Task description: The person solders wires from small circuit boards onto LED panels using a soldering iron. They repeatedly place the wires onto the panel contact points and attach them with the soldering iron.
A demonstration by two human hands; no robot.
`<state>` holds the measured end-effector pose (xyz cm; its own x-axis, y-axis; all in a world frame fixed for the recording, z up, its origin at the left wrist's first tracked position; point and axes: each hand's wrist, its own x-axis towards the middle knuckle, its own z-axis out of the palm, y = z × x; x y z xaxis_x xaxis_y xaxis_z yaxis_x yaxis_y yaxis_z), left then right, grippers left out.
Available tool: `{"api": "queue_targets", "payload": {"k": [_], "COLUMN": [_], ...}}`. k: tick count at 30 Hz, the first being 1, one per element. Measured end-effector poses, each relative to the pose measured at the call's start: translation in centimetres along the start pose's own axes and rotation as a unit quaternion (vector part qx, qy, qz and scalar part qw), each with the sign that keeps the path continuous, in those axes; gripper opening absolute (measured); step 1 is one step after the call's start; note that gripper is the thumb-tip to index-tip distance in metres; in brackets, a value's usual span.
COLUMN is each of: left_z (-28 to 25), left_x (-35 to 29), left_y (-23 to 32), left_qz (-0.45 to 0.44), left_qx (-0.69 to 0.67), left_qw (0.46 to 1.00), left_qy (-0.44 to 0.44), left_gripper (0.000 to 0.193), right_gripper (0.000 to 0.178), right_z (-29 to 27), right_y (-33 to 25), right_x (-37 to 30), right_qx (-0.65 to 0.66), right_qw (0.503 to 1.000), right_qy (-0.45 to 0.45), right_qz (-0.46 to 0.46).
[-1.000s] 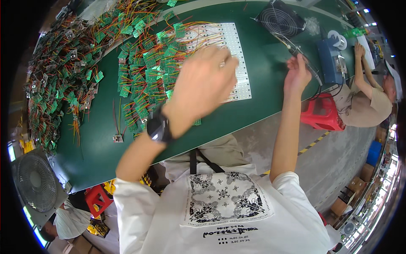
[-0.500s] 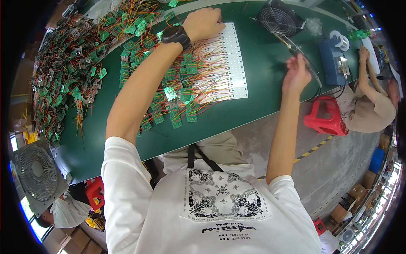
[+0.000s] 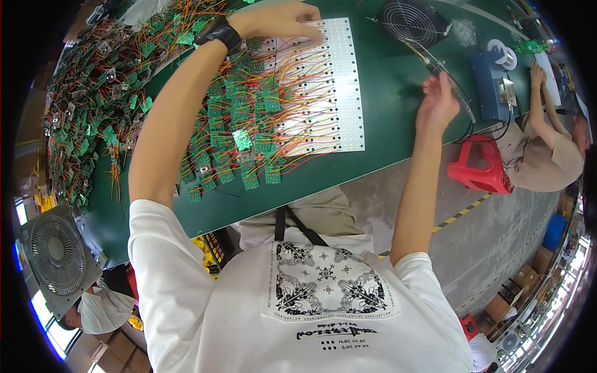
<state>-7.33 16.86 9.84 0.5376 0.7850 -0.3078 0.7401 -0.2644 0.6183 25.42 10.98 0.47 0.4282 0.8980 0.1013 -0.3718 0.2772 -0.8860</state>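
Observation:
My left hand reaches over the far end of a white panel dotted with small pale components, thumb and fingers apart. No object shows between them, though the fingertips are partly hidden. Red and yellow wires run from the panel to rows of small green circuit boards at its left. Off to the panel's right, my right hand is closed around a soldering iron. The iron's tip points away to the upper left, toward a black fan.
A big heap of wired green boards covers the table's left side. The black fan, a blue soldering station and a solder spool stand at the far right. A co-worker sits beyond a red stool.
My left hand has moved left and farther away, its fingers spreading. The green boards have shifted slightly left and nearer, with more of the panel showing. My right hand stays nearly still with the iron.

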Motion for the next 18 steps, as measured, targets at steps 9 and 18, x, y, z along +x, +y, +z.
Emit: {"api": "queue_targets", "payload": {"k": [9, 18], "left_z": [-5.2, -6.9], "left_x": [-3.9, -8.3], "left_y": [4.4, 6.2], "left_qz": [-0.007, 0.06], "left_qx": [0.03, 0.001], "left_qw": [0.998, 0.997], "left_qy": [-0.051, -0.047], "left_gripper": [0.037, 0.039], "right_gripper": [0.016, 0.016], "right_z": [-0.8, -0.9], "right_y": [-0.1, 0.2], "right_x": [0.9, 1.4], "right_qx": [0.018, 0.021], "right_qw": [1.0, 1.0], "right_qy": [-0.003, 0.001], "right_qz": [0.012, 0.009]}}
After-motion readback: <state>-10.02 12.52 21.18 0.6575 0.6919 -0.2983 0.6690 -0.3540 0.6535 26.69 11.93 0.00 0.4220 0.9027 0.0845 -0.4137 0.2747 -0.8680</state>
